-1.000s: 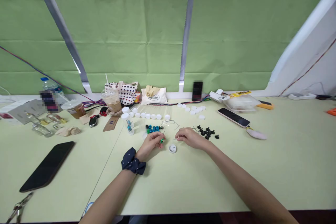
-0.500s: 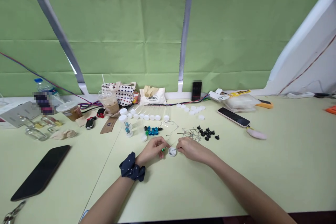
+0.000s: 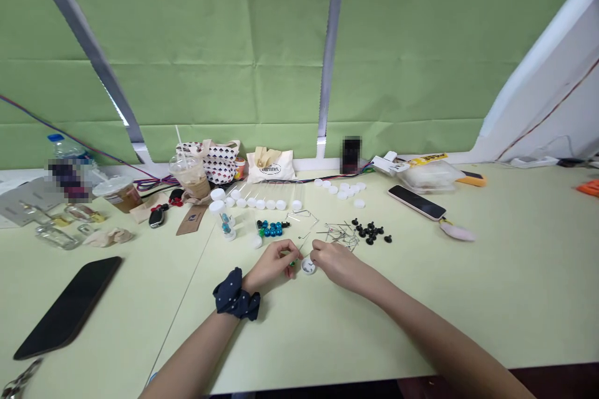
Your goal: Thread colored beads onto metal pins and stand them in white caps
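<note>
Near the middle of the table, my left hand is closed, thumb and fingers pinching a shiny green bead. A thin wire slants up from those fingers. Just to the right sits a small white cap with tiny parts inside. My right hand has its fingertips pinched together at the cap's right edge; whatever they hold is hidden. Behind the hands lie blue beads, a pile of bent metal wires and several black mushroom-shaped pieces.
Clear tubes with white caps lie in a row, and a capped tube with blue beads stands to their left. Loose white caps, a pink-edged phone, iced drink cups and a dark tablet-like slab surround the work area.
My right hand has shifted slightly left and up, over the white cap's right edge. My left hand keeps its pinch on the green bead. The camera view has tilted a little.
</note>
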### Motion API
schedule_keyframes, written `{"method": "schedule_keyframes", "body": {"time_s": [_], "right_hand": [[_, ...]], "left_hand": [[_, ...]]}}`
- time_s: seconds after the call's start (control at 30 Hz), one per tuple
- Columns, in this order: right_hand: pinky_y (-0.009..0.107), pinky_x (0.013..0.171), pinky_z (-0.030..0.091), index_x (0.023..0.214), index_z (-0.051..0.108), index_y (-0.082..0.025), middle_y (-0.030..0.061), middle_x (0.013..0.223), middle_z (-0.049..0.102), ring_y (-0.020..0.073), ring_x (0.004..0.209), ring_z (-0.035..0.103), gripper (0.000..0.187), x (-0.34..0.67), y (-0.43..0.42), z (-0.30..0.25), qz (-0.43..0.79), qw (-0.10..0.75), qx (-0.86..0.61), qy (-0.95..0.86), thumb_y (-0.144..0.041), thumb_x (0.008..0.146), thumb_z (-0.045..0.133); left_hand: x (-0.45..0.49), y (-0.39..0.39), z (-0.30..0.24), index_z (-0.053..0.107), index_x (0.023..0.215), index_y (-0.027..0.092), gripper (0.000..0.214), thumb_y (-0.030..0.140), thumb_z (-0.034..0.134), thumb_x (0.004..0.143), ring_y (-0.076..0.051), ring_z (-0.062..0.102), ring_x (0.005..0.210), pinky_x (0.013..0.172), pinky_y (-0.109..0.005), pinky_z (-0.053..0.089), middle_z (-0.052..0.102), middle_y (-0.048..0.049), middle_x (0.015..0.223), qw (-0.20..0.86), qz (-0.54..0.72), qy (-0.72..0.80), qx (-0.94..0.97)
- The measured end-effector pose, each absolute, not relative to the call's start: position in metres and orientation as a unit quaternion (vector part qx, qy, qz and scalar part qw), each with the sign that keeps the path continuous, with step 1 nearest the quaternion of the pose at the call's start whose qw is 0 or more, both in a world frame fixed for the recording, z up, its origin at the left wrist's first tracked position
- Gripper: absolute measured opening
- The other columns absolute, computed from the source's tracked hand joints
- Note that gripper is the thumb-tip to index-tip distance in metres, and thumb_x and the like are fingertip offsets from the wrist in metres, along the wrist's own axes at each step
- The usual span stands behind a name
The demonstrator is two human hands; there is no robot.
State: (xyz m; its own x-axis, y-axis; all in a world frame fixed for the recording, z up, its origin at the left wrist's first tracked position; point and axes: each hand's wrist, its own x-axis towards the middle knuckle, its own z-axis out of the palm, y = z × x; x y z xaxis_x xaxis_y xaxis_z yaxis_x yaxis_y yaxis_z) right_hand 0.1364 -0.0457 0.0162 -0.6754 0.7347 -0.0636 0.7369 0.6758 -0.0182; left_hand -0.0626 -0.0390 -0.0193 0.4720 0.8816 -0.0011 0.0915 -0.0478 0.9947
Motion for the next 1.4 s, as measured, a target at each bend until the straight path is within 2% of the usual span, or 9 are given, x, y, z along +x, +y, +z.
{"method": "schedule_keyframes", "body": {"time_s": [0.27, 0.43, 0.53, 0.7, 0.83, 0.93, 1.03, 1.17, 1.4], "right_hand": [[0.026, 0.048, 0.016, 0.084, 0.06, -0.017, 0.0032, 0.081, 0.053, 0.0106, 0.059, 0.047, 0.03, 0.135, -0.05, 0.02, 0.005, 0.015, 0.379, 0.925, 0.006, 0.071, 0.044], [0.024, 0.051, 0.024, 0.08, 0.06, -0.015, 0.0042, 0.081, 0.054, 0.0103, 0.062, 0.05, 0.021, 0.137, -0.047, 0.021, -0.057, -0.027, 0.405, 0.912, -0.002, 0.081, 0.044], [0.022, 0.056, 0.034, 0.075, 0.057, -0.015, 0.0041, 0.078, 0.055, 0.0113, 0.067, 0.054, 0.019, 0.143, -0.043, 0.021, -0.165, -0.112, 0.429, 0.881, -0.012, 0.087, 0.042], [0.023, 0.048, 0.046, 0.091, 0.047, -0.019, 0.0006, 0.071, 0.056, 0.0135, 0.058, 0.061, 0.025, 0.14, -0.04, 0.006, -0.539, -0.176, 0.407, 0.716, -0.042, 0.09, 0.039], [0.026, 0.047, 0.051, 0.09, 0.043, -0.019, 0.003, 0.086, 0.055, 0.0147, 0.06, 0.064, 0.034, 0.13, -0.041, -0.013, -0.641, -0.203, 0.39, 0.629, -0.053, 0.084, 0.043], [0.024, 0.046, 0.048, 0.09, 0.045, -0.019, 0.0043, 0.091, 0.054, 0.0117, 0.056, 0.062, 0.029, 0.13, -0.04, -0.013, -0.573, -0.223, 0.43, 0.661, -0.047, 0.087, 0.041], [0.024, 0.056, 0.044, 0.081, 0.052, -0.017, 0.0044, 0.09, 0.053, 0.0112, 0.066, 0.059, 0.017, 0.136, -0.039, -0.003, -0.365, -0.234, 0.467, 0.771, -0.029, 0.089, 0.042], [0.023, 0.061, 0.034, 0.071, 0.057, -0.015, 0.0035, 0.078, 0.05, 0.0124, 0.072, 0.051, 0.021, 0.141, -0.041, 0.012, -0.149, -0.133, 0.427, 0.882, -0.01, 0.087, 0.043], [0.025, 0.053, 0.021, 0.07, 0.054, -0.015, 0.003, 0.076, 0.045, 0.0144, 0.072, 0.041, 0.028, 0.138, -0.049, 0.012, -0.009, -0.036, 0.358, 0.933, 0.009, 0.07, 0.042]], "left_hand": [[-0.063, -0.038, -0.021, 0.058, 0.08, 0.013, 0.03, 0.042, 0.054, 0.081, -0.01, 0.06, 0.049, 0.044, -0.022, 0.042, 0.065, -0.0081, 0.083, 0.573, 0.341, 0.382, 0.64], [-0.062, -0.038, -0.019, 0.056, 0.079, 0.013, 0.029, 0.042, 0.054, 0.081, -0.01, 0.06, 0.049, 0.044, -0.021, 0.041, 0.065, -0.0083, 0.082, 0.572, 0.343, 0.389, 0.636], [-0.062, -0.038, -0.019, 0.056, 0.079, 0.013, 0.029, 0.042, 0.054, 0.081, -0.01, 0.06, 0.048, 0.044, -0.021, 0.041, 0.066, -0.009, 0.083, 0.567, 0.354, 0.398, 0.628], [-0.065, -0.034, -0.02, 0.057, 0.078, 0.013, 0.027, 0.04, 0.054, 0.081, -0.01, 0.059, 0.046, 0.043, -0.021, 0.041, 0.064, -0.0068, 0.08, 0.545, 0.383, 0.425, 0.612], [-0.067, -0.03, -0.02, 0.057, 0.077, 0.014, 0.027, 0.04, 0.054, 0.081, -0.008, 0.057, 0.045, 0.044, -0.022, 0.043, 0.063, -0.0069, 0.086, 0.513, 0.416, 0.455, 0.598], [-0.068, -0.029, -0.021, 0.057, 0.077, 0.014, 0.026, 0.04, 0.054, 0.08, -0.008, 0.056, 0.044, 0.044, -0.022, 0.044, 0.063, -0.006, 0.084, 0.503, 0.417, 0.47, 0.594], [-0.068, -0.029, -0.022, 0.057, 0.076, 0.014, 0.026, 0.04, 0.053, 0.08, -0.008, 0.056, 0.044, 0.044, -0.022, 0.044, 0.062, -0.0062, 0.086, 0.505, 0.413, 0.466, 0.598], [-0.067, -0.03, -0.023, 0.057, 0.076, 0.014, 0.027, 0.041, 0.054, 0.08, -0.009, 0.057, 0.045, 0.045, -0.022, 0.044, 0.063, -0.0064, 0.085, 0.509, 0.409, 0.457, 0.604], [-0.067, -0.03, -0.025, 0.058, 0.077, 0.014, 0.03, 0.045, 0.055, 0.079, -0.008, 0.056, 0.045, 0.046, -0.022, 0.044, 0.064, -0.0071, 0.086, 0.514, 0.411, 0.451, 0.603]]}}
